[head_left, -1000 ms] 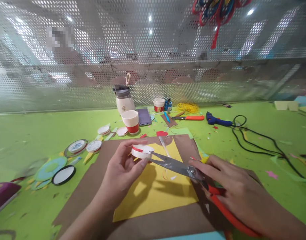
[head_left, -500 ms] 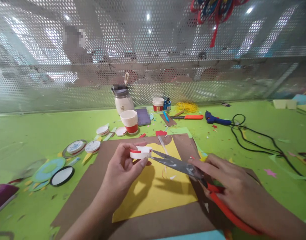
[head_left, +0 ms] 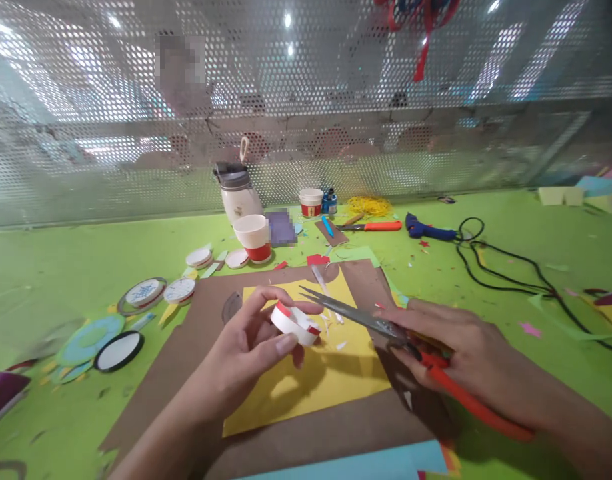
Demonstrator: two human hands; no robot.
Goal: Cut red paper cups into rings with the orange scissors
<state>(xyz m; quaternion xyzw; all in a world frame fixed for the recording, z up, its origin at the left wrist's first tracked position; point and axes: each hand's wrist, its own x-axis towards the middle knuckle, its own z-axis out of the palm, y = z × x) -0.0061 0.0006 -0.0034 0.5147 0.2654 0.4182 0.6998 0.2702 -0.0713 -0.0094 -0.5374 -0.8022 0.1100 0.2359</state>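
Observation:
Between the thumb and fingers of my left hand (head_left: 256, 340) is a small white ring with red patches, a cut paper cup piece (head_left: 292, 325). My right hand (head_left: 453, 347) is closed around the orange handles of a pair of scissors (head_left: 356, 315). The blades point left, just above and behind the ring, apart from it, and stand slightly parted at the tips. Below both hands lies a yellow paper sheet (head_left: 306, 407) on brown card (head_left: 186, 373). White scraps (head_left: 341, 345) are scattered on the yellow sheet.
Behind the card stand a red-and-white paper cup (head_left: 253, 239), a bottle (head_left: 239, 197) and a smaller cup (head_left: 311, 203). An orange-handled knife (head_left: 381, 227) and a blue glue gun (head_left: 429, 229) with a black cord lie back right. White discs (head_left: 179, 290) lie left. A perforated screen (head_left: 306, 100) rises behind.
The scissors have come away from the ring, and their blades have nearly closed. My left hand has turned the ring so its opening shows more. The camera view has shifted slightly.

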